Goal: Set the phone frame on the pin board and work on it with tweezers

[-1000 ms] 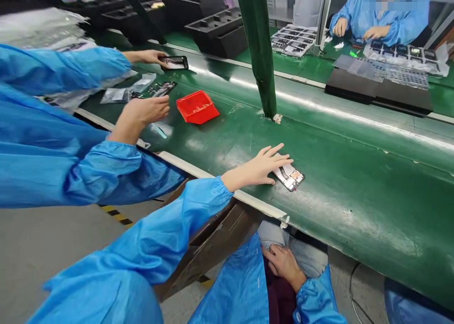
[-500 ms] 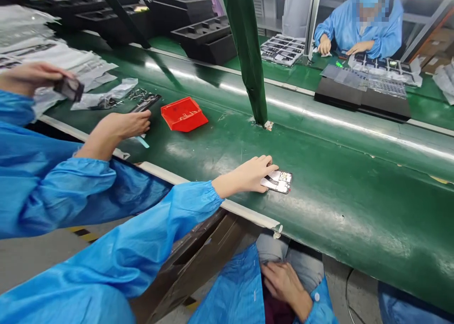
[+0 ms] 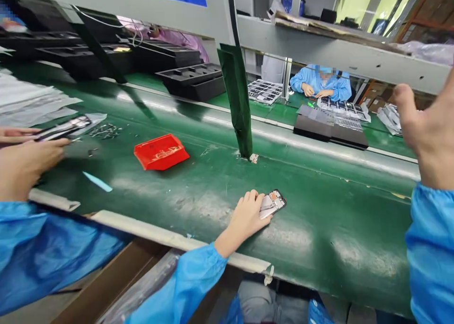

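Observation:
My left hand (image 3: 248, 217) rests on the green conveyor belt (image 3: 319, 220) with its fingers curled over the near end of an open-backed phone (image 3: 273, 202), whose circuit boards show. My right hand (image 3: 427, 135) is raised at the right edge of the view in a blue sleeve. Its thumb stands apart, the other fingers are cut off by the frame, and nothing shows in it.
A co-worker's hands (image 3: 21, 168) at the left hold a dark phone part (image 3: 60, 127). A red tray (image 3: 160, 151) and a pale blue strip (image 3: 97, 182) lie on the belt. A green post (image 3: 237, 106) stands mid-belt. Black moulded trays (image 3: 191, 80) sit behind. Another person (image 3: 321, 83) works opposite.
My view has tilted up. My right hand has left my lap and risen at the right edge. My left hand's fingers have curled tighter on the phone and drawn it nearer.

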A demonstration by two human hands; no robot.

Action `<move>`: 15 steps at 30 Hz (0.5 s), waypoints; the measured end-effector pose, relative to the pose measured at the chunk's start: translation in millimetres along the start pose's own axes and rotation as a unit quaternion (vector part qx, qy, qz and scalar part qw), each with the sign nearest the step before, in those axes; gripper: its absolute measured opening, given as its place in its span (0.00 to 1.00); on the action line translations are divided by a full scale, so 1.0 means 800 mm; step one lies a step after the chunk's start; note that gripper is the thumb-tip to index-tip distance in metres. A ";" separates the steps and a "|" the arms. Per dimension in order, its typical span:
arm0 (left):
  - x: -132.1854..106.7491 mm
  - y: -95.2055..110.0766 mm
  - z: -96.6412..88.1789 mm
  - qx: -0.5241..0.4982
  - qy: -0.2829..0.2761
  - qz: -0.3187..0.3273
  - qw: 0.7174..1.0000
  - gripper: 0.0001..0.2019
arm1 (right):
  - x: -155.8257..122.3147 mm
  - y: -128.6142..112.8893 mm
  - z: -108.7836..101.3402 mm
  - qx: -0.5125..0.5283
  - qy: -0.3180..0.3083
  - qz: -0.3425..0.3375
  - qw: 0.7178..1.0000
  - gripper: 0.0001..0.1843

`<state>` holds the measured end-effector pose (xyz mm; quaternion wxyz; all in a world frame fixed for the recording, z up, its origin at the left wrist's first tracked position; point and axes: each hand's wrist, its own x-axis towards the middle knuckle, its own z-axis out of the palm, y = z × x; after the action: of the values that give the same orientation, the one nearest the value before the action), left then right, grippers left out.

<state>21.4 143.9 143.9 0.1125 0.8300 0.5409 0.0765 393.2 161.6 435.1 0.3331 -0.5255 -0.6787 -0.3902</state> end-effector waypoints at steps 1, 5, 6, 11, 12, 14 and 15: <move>-0.003 0.005 0.003 0.002 0.010 -0.011 1.000 0.20 | 0.026 0.002 0.009 -0.019 -0.007 0.014 1.000 0.54; -0.019 0.017 0.014 -0.003 0.045 -0.040 0.998 0.20 | 0.089 0.009 0.051 -0.055 -0.045 0.048 0.996 0.65; -0.023 0.018 0.016 -0.012 0.050 -0.042 0.998 0.21 | 0.098 0.012 0.059 -0.062 -0.073 0.061 0.993 0.67; -0.038 0.006 0.029 -0.101 0.060 -0.059 0.991 0.23 | 0.114 0.033 0.071 -0.091 -0.141 0.092 0.982 0.71; -0.039 0.001 0.033 -0.120 0.061 -0.062 0.989 0.23 | 0.112 0.040 0.067 -0.087 -0.118 0.086 0.985 0.68; -0.039 -0.009 0.040 -0.157 0.057 -0.069 0.984 0.23 | 0.106 0.060 0.059 -0.090 -0.065 0.082 0.990 0.58; -0.038 -0.013 0.043 -0.175 0.056 -0.075 0.980 0.24 | 0.102 0.073 0.055 -0.097 -0.051 0.089 0.990 0.52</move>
<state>8.4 116.5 107.9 0.2309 0.7490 0.5855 0.2073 429.8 245.5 495.3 0.2788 -0.6329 -0.6046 -0.3952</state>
